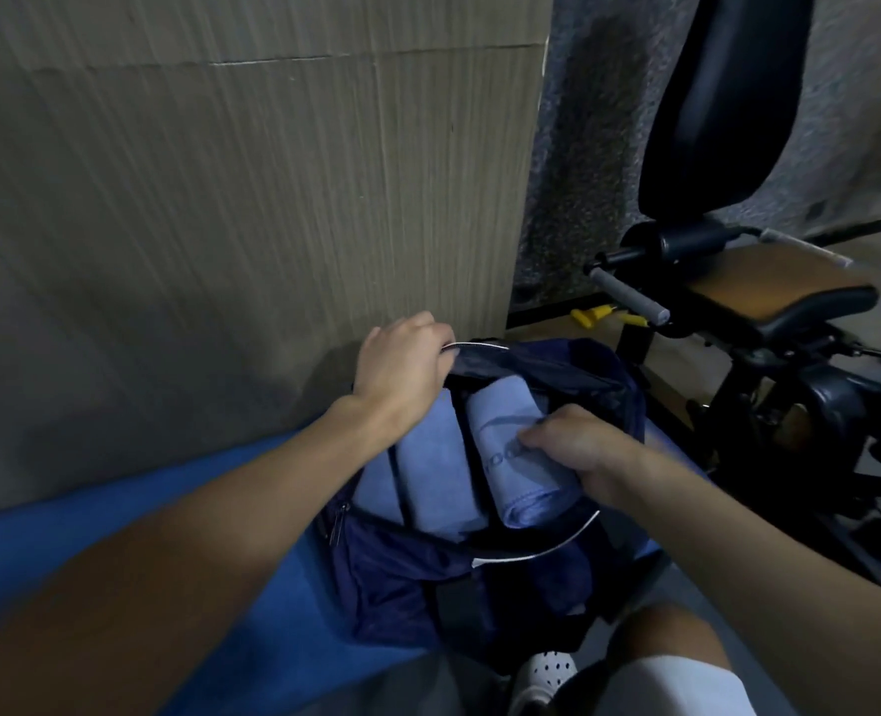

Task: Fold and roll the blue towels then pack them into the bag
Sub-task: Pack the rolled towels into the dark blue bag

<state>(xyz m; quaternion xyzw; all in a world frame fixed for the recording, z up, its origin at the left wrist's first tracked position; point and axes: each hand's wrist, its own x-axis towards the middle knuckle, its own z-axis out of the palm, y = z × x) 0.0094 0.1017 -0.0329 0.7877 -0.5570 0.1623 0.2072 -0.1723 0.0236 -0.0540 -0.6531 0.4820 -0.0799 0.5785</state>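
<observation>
A dark navy bag (402,576) stands open on the blue mat in front of me. My left hand (402,364) grips the far rim of its opening and holds it wide. Inside on the left lies a light blue rolled towel (422,483). A second rolled light blue towel (510,457) with dark lettering sits on the right of the opening, half in the bag. My right hand (577,447) grips this towel from the right side.
A large cardboard sheet (221,198) stands upright behind the bag. A blue mat (92,534) lies under it. Black exercise equipment (738,302) with a padded seat crowds the right side. My knee and a white perforated shoe (546,669) show at the bottom.
</observation>
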